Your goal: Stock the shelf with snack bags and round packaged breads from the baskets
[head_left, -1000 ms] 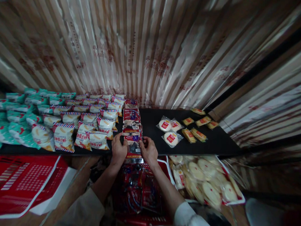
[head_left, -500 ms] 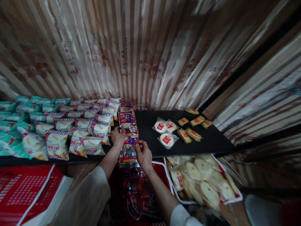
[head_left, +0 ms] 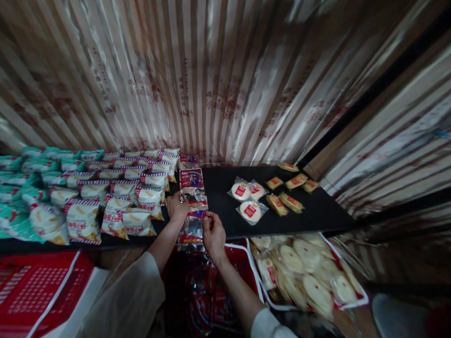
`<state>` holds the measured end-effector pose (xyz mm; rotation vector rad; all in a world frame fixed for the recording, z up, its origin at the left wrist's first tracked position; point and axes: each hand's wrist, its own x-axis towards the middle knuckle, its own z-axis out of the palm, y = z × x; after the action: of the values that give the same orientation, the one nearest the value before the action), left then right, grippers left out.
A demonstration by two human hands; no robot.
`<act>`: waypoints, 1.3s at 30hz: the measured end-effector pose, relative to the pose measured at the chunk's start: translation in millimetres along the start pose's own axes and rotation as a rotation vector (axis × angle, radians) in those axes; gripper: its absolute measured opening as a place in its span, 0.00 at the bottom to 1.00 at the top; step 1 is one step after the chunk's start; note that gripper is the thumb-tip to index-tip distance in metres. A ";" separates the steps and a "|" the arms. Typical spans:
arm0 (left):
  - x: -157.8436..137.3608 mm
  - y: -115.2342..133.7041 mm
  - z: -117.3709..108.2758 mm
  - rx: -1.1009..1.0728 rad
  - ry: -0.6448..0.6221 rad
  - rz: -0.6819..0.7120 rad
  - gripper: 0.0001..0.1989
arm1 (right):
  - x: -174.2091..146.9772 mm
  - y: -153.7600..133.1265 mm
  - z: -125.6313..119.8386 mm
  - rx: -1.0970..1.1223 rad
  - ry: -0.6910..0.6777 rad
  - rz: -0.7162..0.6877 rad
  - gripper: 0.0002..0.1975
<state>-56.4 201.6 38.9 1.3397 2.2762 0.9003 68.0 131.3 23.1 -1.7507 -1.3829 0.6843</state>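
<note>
A column of flat red-and-blue snack packets [head_left: 193, 183] runs from the back of the black shelf to its front edge. My left hand [head_left: 177, 207] is closed on the lower left edge of the middle packet. My right hand [head_left: 213, 233] pinches at the right side, where that packet meets the front packet [head_left: 191, 233]; which of the two its fingertips grip is hard to make out. The front packet reaches over the shelf's edge. Below, a red basket [head_left: 240, 256] holds more dark red packets [head_left: 218, 307].
White puffed snack bags [head_left: 82, 218] and green bags [head_left: 14, 221] stand in rows on the left. Round white packaged crackers [head_left: 251, 211] and yellow packets [head_left: 291, 202] lie right on the black shelf [head_left: 221, 188]. A white-rimmed basket [head_left: 359, 298] and a red crate [head_left: 25, 290] flank the middle basket.
The middle packet lies flatter and squarer, slightly nearer the front edge. Both hands stay close to it, with only small shifts. The view has moved a little.
</note>
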 end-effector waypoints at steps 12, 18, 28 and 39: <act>-11.9 4.6 -2.7 0.004 -0.028 0.016 0.16 | 8.7 1.8 -1.8 -0.044 -0.056 0.009 0.14; -18.6 4.1 -4.3 0.014 0.023 0.084 0.22 | 10.2 4.5 -3.0 -0.004 0.060 -0.118 0.16; -21.7 -2.7 2.3 0.040 -0.093 0.345 0.23 | 7.2 8.0 -7.2 0.088 0.029 -0.085 0.17; -99.6 -13.8 -37.0 -0.314 0.057 0.441 0.18 | -49.5 35.2 -45.5 0.282 0.126 0.054 0.20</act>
<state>-37.9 97.3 54.9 1.7070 1.7998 1.3844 110.5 68.9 15.7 -1.5826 -1.0999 0.7461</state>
